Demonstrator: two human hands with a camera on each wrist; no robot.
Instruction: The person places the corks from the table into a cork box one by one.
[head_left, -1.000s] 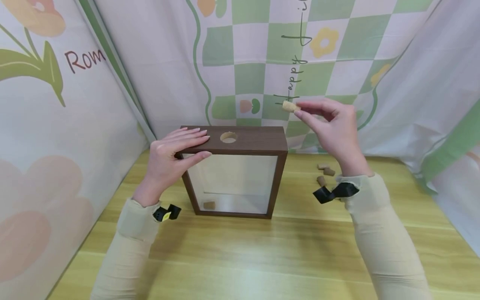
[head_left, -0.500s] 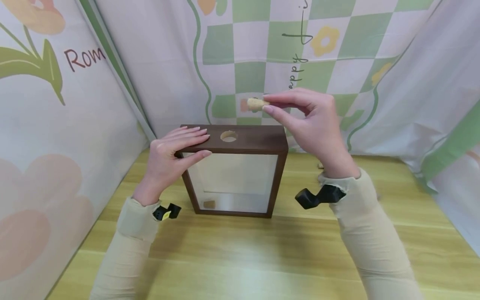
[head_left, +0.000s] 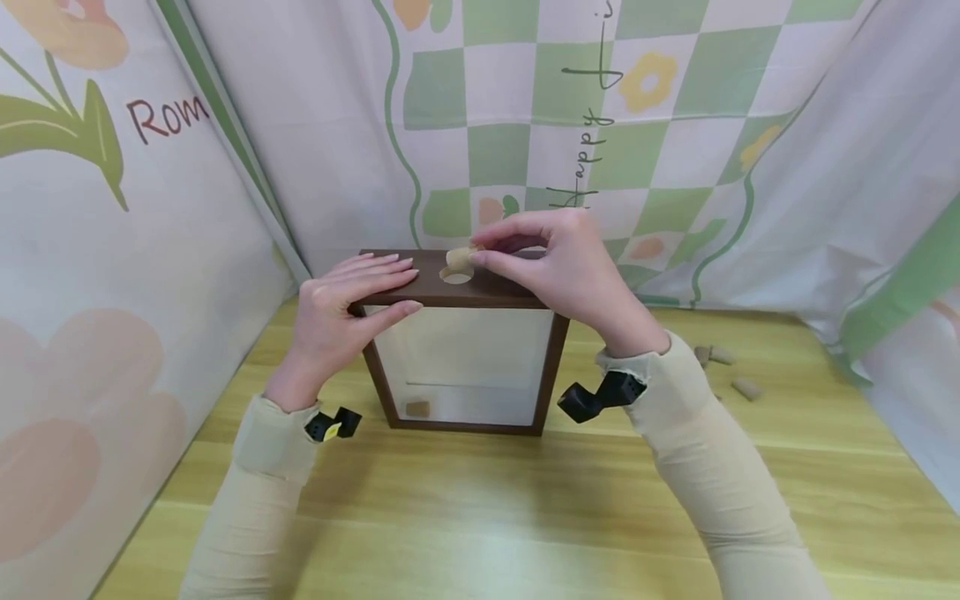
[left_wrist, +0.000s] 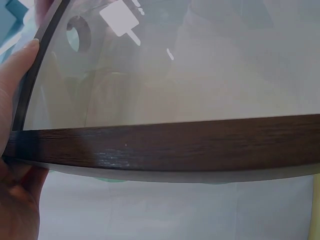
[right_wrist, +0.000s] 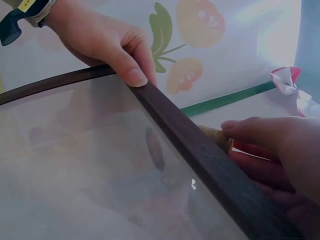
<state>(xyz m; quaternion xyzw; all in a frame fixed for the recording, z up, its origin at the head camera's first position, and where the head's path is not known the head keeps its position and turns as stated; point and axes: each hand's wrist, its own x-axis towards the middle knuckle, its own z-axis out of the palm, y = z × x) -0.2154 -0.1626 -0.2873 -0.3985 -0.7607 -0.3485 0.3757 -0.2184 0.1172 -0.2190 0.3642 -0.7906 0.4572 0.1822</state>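
Observation:
A dark brown wooden shadow box (head_left: 465,427) with a clear front stands upright on the table. My left hand (head_left: 330,312) holds its top left corner, fingers laid over the top and thumb at the front edge. In the head view, my right hand (head_left: 558,262) pinches a cork (head_left: 459,257) between thumb and fingertips, tilted at the back rim of the round hole (head_left: 456,278) in the top. The right wrist view shows this cork (right_wrist: 215,136) partly hidden behind the frame's edge. Another cork (head_left: 417,408) lies inside the box at the bottom left.
Several loose corks (head_left: 746,388) lie on the wooden table (head_left: 465,517) right of the box, some partly hidden by the right arm. A printed curtain (head_left: 495,158) hangs behind, and another patterned cloth (head_left: 112,333) stands along the left.
My right hand has carried the cork leftward and down from the right of the box to the hole in its top. The left hand and the box have stayed put.

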